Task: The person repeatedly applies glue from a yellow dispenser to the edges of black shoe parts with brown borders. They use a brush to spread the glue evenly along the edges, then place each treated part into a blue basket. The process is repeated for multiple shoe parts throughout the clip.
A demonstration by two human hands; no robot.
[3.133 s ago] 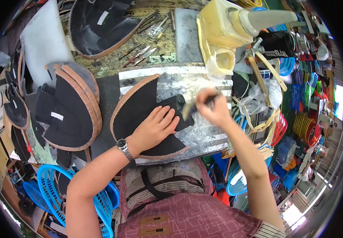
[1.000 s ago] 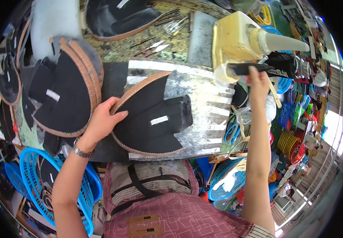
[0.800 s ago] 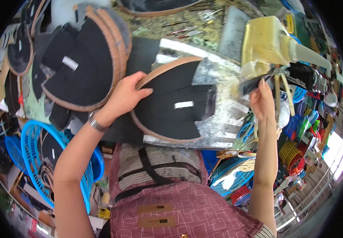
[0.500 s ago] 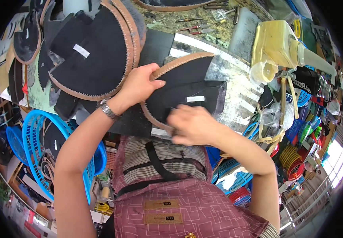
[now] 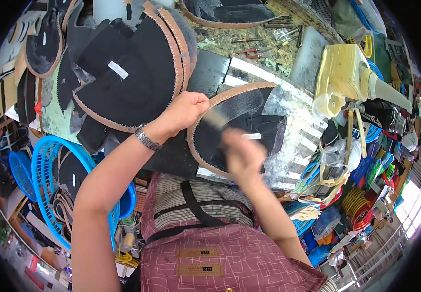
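A black fan-shaped panel [image 5: 225, 141] with a stitched tan edge lies on the worktable in front of me. A pale label strip is on it, and greyish streaks mark its upper part. My left hand [image 5: 188, 113], with a metal watch band on the wrist, pinches the panel's tan left edge between thumb and fingers. My right hand [image 5: 245, 155] is smeared by motion above the panel, closed on what looks like a brush [image 5: 215, 118]. The brush's pale, blurred end is over the panel near my left fingers.
Stacked black panels [image 5: 137, 63] with tan edges lie to the left. A yellowed plastic container [image 5: 339, 73] stands at the right. Several small tools [image 5: 259, 51] lie at the back. A blue basket [image 5: 37, 180] holding more pieces is below left.
My right hand has moved right from the panel's lower edge, and the brush end now shows. The panel and my left hand appear slightly lower and further right. Streaks now show on the upper part.
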